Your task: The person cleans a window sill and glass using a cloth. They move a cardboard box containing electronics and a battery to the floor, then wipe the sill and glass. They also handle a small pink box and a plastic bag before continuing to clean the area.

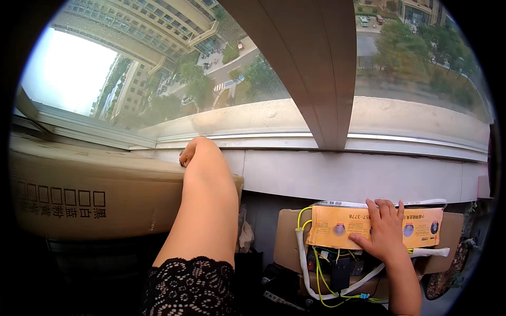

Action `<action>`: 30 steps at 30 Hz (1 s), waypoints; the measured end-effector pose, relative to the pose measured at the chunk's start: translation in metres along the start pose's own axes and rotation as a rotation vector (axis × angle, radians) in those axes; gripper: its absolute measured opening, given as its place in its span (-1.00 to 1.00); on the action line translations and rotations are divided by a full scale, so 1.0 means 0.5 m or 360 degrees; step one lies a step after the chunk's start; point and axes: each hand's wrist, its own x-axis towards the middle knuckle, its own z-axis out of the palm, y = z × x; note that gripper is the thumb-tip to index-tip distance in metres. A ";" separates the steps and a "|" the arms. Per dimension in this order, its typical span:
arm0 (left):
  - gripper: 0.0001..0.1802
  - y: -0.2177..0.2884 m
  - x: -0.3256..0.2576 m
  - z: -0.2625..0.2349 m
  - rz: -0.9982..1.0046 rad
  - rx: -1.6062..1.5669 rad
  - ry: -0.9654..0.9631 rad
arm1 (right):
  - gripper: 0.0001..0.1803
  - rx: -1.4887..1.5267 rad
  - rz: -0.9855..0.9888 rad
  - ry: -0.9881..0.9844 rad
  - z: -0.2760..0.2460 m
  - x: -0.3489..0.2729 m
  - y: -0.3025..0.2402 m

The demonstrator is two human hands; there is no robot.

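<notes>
A large cardboard carton fills the left side, printed in black with a row of empty check squares over a line of Chinese characters. Beside it, a left hand bends over by the windowsill, its fingers mostly hidden, so its grip cannot be told; a black lace sleeve covers the upper part of that arm. At right, an orange printed sheet, bearing Chinese lettering, digits and small round pictures, lies across an open cardboard box of yellow-green wires, under a right hand pressed flat, fingers and thumb apart
</notes>
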 end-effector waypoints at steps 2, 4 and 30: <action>-0.61 0.019 -0.011 0.031 0.0024 0.0274 0.0003 | -0.01 -0.0019 0.0003 0.0026 0.000 0.001 0.005; -0.58 0.021 -0.021 0.053 0.0046 0.0566 0.0024 | -0.01 -0.0060 -0.0014 0.0061 0.002 0.003 0.003; -0.78 -0.238 -0.424 -0.155 0.1958 0.0292 -0.1841 | -0.03 -0.0103 -0.0018 0.0136 0.011 -0.010 0.003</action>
